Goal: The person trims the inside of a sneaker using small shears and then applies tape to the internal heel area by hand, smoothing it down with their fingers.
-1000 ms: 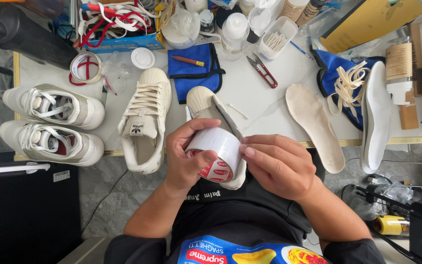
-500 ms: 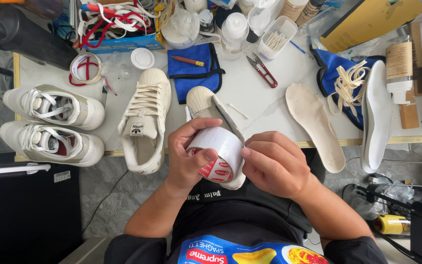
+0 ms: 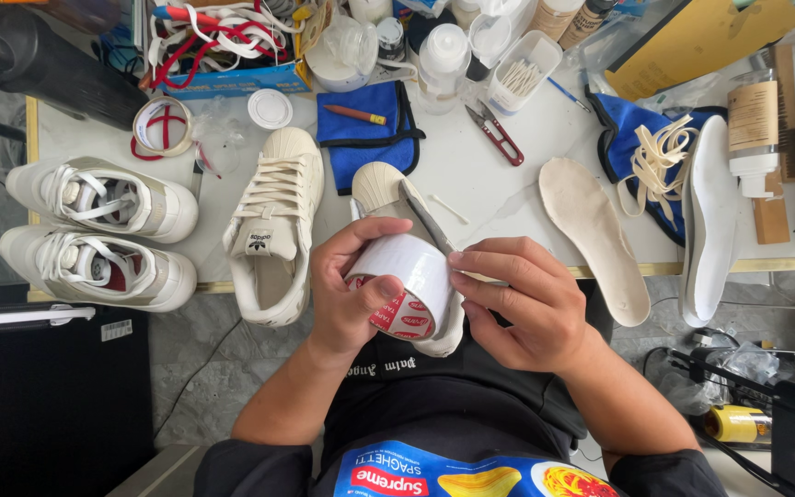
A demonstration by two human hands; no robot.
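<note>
White worktable (image 3: 499,189), tape roll (image 3: 407,281) axis sideways, both hands gripping

Place: a shoe repair or cleaning workshop.
Bench: a white worktable (image 3: 499,175) crowded with supplies.
Shoes: a pair of cream lace-up sneakers (image 3: 98,230) at one end, a single cream shell-toe sneaker (image 3: 273,230) beside them.
Parts: a loose beige insole (image 3: 595,235) and a bundle of cream laces (image 3: 655,161).
Tools: small red-handled snips (image 3: 496,133), a clear tub of cotton swabs (image 3: 524,75), white plastic bottles (image 3: 442,55).

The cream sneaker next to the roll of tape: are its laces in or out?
In. The cream sneaker lies on the white table with its white laces threaded across the front, left of the tape roll.
</note>
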